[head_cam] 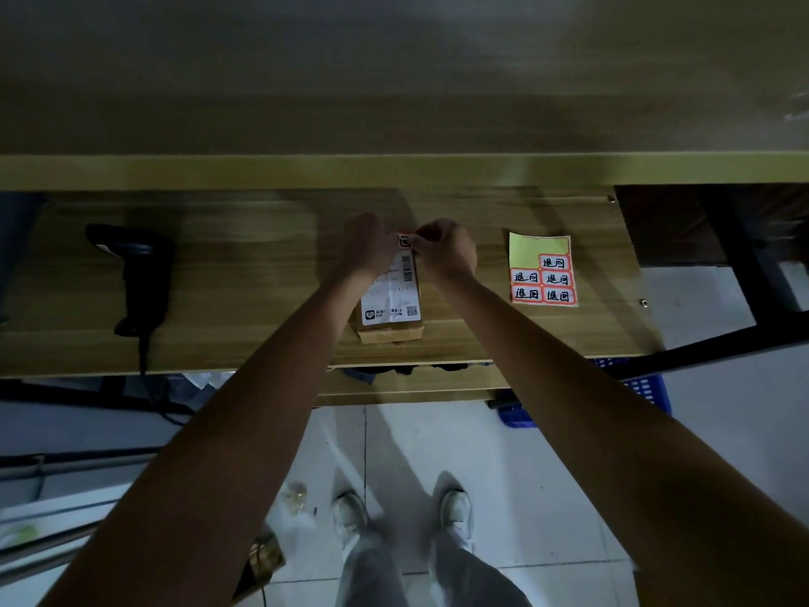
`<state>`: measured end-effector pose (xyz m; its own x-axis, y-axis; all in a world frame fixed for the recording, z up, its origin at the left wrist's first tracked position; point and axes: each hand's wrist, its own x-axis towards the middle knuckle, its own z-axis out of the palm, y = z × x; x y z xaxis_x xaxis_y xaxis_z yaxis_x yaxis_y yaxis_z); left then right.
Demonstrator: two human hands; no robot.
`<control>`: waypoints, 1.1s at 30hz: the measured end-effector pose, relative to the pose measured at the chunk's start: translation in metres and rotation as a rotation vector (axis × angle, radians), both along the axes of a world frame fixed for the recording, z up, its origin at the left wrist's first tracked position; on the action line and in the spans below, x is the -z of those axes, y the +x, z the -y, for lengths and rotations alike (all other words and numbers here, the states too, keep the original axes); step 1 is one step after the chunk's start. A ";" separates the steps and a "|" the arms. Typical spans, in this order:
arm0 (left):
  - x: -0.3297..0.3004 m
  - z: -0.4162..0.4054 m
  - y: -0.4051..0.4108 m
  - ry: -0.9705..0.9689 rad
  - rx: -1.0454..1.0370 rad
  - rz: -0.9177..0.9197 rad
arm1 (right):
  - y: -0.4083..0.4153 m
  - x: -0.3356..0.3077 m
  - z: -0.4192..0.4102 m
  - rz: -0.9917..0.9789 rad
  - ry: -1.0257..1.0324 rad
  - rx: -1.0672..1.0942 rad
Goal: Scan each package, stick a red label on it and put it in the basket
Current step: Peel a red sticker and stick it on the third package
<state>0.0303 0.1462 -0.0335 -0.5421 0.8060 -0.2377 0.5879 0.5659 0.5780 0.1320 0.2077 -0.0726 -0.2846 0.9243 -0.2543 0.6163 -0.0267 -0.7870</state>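
Note:
A small brown cardboard package [391,300] with a white shipping label lies on the wooden table [262,278], near its front edge. At the package's far end a red label [403,240] shows between my two hands. My left hand [367,247] and my right hand [444,249] both have curled fingers at that label and pinch its edges. The sheet of red labels [543,270] lies to the right, its upper rows peeled to bare yellow backing. The black barcode scanner [135,273] lies on the table at the left. A blue basket [643,387] stands under the table at the right, mostly hidden by my right arm.
A raised wooden shelf edge [394,170] runs across behind the work area. A black metal frame [740,265] stands to the right of the table. The scanner's cable [144,365] hangs over the front edge. My feet are on the tiled floor below.

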 end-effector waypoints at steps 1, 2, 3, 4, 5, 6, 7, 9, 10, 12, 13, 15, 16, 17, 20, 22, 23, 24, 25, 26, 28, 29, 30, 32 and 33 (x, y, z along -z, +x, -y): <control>0.001 0.000 -0.001 -0.001 0.002 -0.002 | 0.001 0.000 0.000 0.004 0.003 -0.006; 0.001 -0.001 -0.001 -0.009 0.003 -0.002 | 0.001 0.000 0.000 0.007 0.006 -0.011; 0.000 -0.001 -0.001 -0.022 0.008 -0.007 | 0.001 0.001 0.000 0.009 0.011 -0.015; 0.000 -0.001 -0.001 -0.032 0.016 -0.013 | 0.001 0.001 0.000 0.011 0.017 -0.016; -0.001 -0.001 -0.001 -0.039 0.023 -0.018 | 0.001 0.001 0.001 0.014 0.024 -0.014; 0.000 -0.002 -0.002 -0.042 0.033 -0.020 | 0.001 0.000 0.001 0.015 0.031 -0.011; -0.001 -0.002 -0.002 -0.044 0.042 -0.027 | 0.001 0.000 0.001 0.018 0.038 -0.012; 0.001 -0.002 -0.003 -0.040 0.048 -0.046 | 0.001 0.001 0.001 0.035 0.052 -0.017; 0.003 -0.002 -0.003 -0.040 0.046 -0.051 | 0.001 0.001 0.001 0.041 0.055 -0.017; 0.004 -0.001 -0.003 -0.035 0.047 -0.054 | 0.001 0.001 0.002 0.053 0.066 -0.013; 0.004 0.000 -0.002 -0.035 0.053 -0.064 | 0.000 0.001 0.002 0.061 0.075 -0.014; 0.002 0.000 -0.001 -0.038 0.058 -0.097 | 0.000 -0.001 0.003 0.076 0.092 -0.017; 0.000 0.000 -0.001 -0.044 0.058 -0.124 | 0.000 -0.002 0.003 0.080 0.096 -0.019; -0.001 0.001 0.001 -0.049 0.061 -0.157 | 0.000 -0.003 0.003 0.079 0.100 -0.020; -0.001 0.002 0.002 -0.068 0.077 -0.229 | 0.000 -0.002 0.004 0.070 0.103 -0.018; -0.002 0.004 0.003 -0.078 0.079 -0.247 | 0.000 -0.002 0.004 0.065 0.087 -0.016; -0.001 0.004 0.004 -0.072 0.074 -0.253 | 0.001 -0.002 0.003 0.065 0.079 -0.013; 0.000 0.003 0.005 -0.060 0.072 -0.251 | 0.001 -0.003 0.002 0.063 0.073 -0.010; 0.001 0.003 0.006 -0.045 0.078 -0.244 | 0.002 -0.002 0.001 0.063 0.069 -0.005; 0.003 0.003 0.006 -0.034 0.080 -0.234 | 0.002 -0.002 0.001 0.067 0.067 -0.002; 0.008 0.004 0.007 -0.012 0.077 -0.232 | 0.002 -0.001 0.001 0.079 0.055 0.000; 0.007 0.005 0.008 -0.008 0.074 -0.240 | 0.002 0.000 0.000 0.085 0.051 0.005; 0.008 0.004 0.010 -0.013 0.061 -0.252 | 0.003 0.000 0.000 0.088 0.042 0.011; 0.009 0.004 0.016 -0.048 -0.008 -0.272 | 0.004 0.001 -0.001 0.086 0.015 0.032; 0.010 0.005 0.018 -0.067 -0.072 -0.254 | 0.004 0.002 -0.001 0.077 -0.006 0.044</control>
